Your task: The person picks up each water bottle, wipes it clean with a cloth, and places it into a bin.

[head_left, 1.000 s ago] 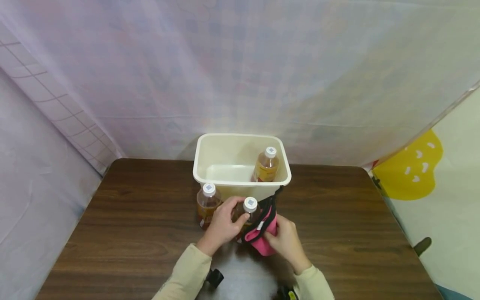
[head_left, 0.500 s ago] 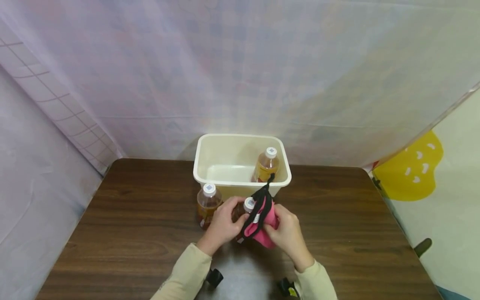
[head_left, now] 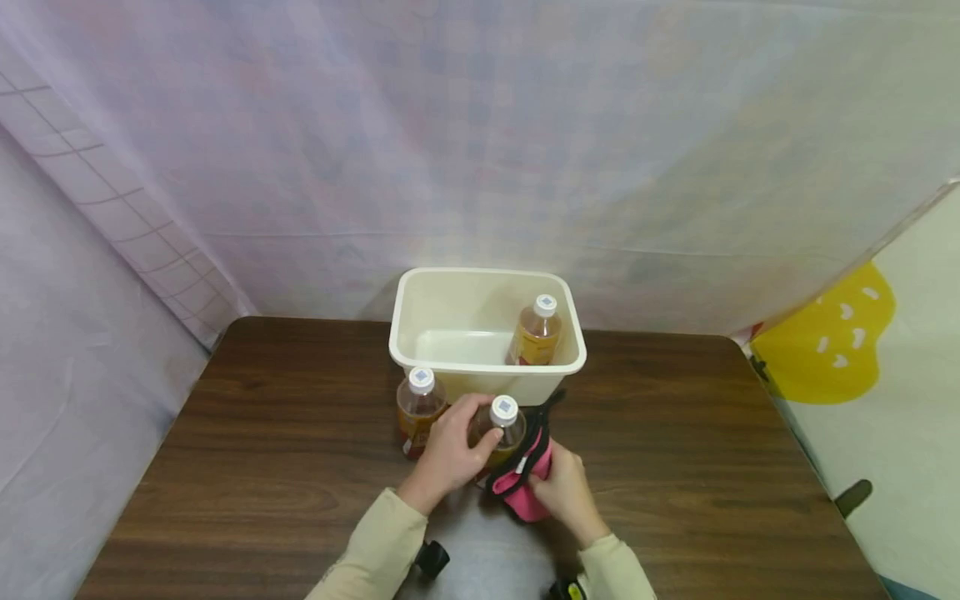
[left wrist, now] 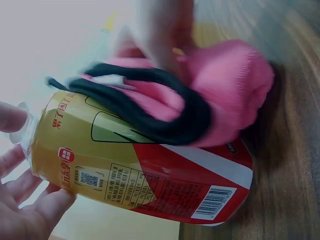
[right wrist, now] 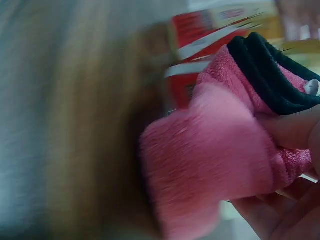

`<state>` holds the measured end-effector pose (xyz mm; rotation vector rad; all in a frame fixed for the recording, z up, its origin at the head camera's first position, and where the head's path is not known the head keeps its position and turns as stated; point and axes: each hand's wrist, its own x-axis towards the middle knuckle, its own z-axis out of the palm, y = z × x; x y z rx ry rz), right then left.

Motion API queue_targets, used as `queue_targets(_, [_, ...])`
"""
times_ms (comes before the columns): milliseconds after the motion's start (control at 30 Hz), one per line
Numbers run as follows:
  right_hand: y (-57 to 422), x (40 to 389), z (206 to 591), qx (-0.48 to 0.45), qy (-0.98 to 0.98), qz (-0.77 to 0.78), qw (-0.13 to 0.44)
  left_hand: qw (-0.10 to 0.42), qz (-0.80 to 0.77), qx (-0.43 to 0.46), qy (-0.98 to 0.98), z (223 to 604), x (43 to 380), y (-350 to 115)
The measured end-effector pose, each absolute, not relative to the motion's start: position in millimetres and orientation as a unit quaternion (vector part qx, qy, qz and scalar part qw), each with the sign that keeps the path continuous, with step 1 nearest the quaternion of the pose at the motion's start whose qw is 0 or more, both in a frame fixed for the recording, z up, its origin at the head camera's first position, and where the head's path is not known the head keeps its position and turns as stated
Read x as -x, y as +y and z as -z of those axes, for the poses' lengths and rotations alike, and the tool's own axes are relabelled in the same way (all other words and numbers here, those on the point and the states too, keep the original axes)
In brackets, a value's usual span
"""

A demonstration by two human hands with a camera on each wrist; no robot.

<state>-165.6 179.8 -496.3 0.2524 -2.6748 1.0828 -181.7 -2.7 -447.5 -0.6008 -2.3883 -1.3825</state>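
Centrally, bottle (left wrist: 135, 170), pink cloth (right wrist: 215, 150), between hands (head_left: 450, 454) (head_left: 567, 492)

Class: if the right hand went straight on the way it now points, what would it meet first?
Past its pink cloth, the right hand would probably meet the bottle the left hand holds; cloth and bottle appear to touch.

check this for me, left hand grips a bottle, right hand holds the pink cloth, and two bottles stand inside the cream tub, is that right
The tub count is wrong: only one bottle stands inside the cream tub, as the head view shows. The rest is right: the left hand grips another bottle and the right hand holds the pink cloth.
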Motion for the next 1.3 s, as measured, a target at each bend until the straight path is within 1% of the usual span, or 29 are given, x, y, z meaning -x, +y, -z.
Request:
queue_targets(67, [181.6,166.9,504.9,-0.077,-0.920,-0.371,0.103,0.157,0.486,0.205,-0.835,447.5,181.3,-1.5])
queue_targets(133, [183.1,167.7,509.5,-0.075,-0.920,-0.372,0.098,0.159,0.488,0.196,-0.836,447.5,181.1,0.4])
queue_targets(400, [184.4,166.8,509.9,-0.073,-0.913,-0.389,0.098,0.195,0.451,0.166,-0.855,449.1,180.3,9.7])
queue_targets(467, [184.7,165.3,508.2,-0.074,-0.911,-0.394,0.102,0.196,0.452,0.168,-0.854,448.5,180.8,10.0])
queue_targets(667, [187.3,160.3,492.4,-0.082,-0.904,-0.408,0.102,0.169,0.491,0.187,-0.834,446.2,180.8,6.1])
queue_targets(800, [190.1,157.7,474.9,-0.088,-0.901,-0.412,0.104,0.161,0.478,0.190,-0.842,444.0,181.5,2.1])
queue_targets(1033, [193.3,158.1,450.6,-0.110,-0.895,-0.418,0.109,0.129,0.460,0.213,-0.852,440.0,181.9,-7.8])
queue_targets(1133, [194.3,160.3,444.2,-0.131,-0.895,-0.408,0.123,0.117,0.478,0.223,-0.841,437.9,182.1,-11.6])
queue_targets(1300, [193.2,165.0,434.9,-0.172,-0.892,-0.386,0.161,0.095,0.486,0.232,-0.838,436.0,182.1,-16.6])
